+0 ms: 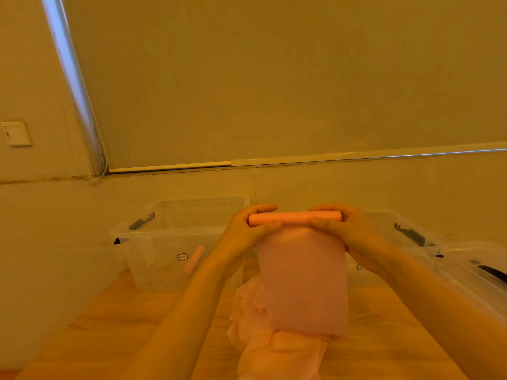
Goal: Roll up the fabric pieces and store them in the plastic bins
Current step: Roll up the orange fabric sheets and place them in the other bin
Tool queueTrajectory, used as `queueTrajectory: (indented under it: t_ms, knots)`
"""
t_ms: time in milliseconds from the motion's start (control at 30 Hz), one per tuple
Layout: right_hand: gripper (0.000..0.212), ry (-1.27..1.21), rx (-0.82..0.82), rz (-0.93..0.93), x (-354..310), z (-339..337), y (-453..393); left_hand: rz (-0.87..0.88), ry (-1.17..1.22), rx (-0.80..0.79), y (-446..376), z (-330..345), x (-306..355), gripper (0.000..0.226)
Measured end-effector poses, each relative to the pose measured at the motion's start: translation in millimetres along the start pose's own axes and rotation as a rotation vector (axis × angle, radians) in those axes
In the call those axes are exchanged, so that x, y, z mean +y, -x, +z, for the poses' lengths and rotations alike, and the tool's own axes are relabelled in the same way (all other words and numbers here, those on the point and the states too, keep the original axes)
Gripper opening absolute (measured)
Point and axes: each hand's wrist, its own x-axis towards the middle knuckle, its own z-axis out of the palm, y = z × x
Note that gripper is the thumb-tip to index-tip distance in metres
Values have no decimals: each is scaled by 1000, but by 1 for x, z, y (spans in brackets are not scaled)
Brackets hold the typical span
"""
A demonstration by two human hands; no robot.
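Note:
A pink fabric piece (303, 281) is held up above the wooden table, its top edge wound into a tight roll (295, 217). My left hand (248, 229) grips the roll's left end and my right hand (343, 227) grips its right end, fingers curled over it. The unrolled part hangs down to a crumpled heap of pink fabric (277, 349) on the table. A clear plastic bin (170, 242) stands behind at the left, with one finished pink roll (193, 260) leaning inside. A second clear bin (411, 237) stands at the right, partly hidden by my right forearm.
The wooden table (123, 319) reaches back to a pale wall. Clear bin lids with black latches (482, 272) lie at the far right. A window blind with a bead cord (98, 138) hangs behind, and a wall switch (16, 133) is at the left.

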Motion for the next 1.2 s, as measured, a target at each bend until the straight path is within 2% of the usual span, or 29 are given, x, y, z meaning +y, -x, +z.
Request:
queueTrajectory:
  t_ms: [133, 233, 367, 633, 767, 867, 1033, 1100, 1200]
  knots:
    - [38, -43, -11, -16, 2, 1, -1, -4, -100, 6, -1, 0, -2, 31]
    - [45, 49, -16, 9, 5, 1, -3, 12, -152, 16, -3, 1, 0, 21]
    - [44, 184, -6, 55, 8, 2, -5, 47, -190, -5, -4, -2, 1, 20]
    - [34, 73, 40, 11, 5, 1, -3, 5, -145, -28, -2, 1, -5, 41]
    - [44, 40, 40, -8, 5, 0, -1, -67, -126, 0, 0, 2, -5, 27]
    - [38, 28, 24, -11, 6, 0, 0, -30, -139, -22, 1, 2, -3, 15]
    - [27, 60, 8, 76, 5, -3, -2, 26, -146, 8, 1, 1, 2, 9]
    - [25, 49, 2, 96, 5, -4, -2, 28, -127, 29, 1, -1, 2, 11]
    - [28, 33, 4, 72, 4, -5, -1, 23, -85, 56, -1, -2, 1, 25]
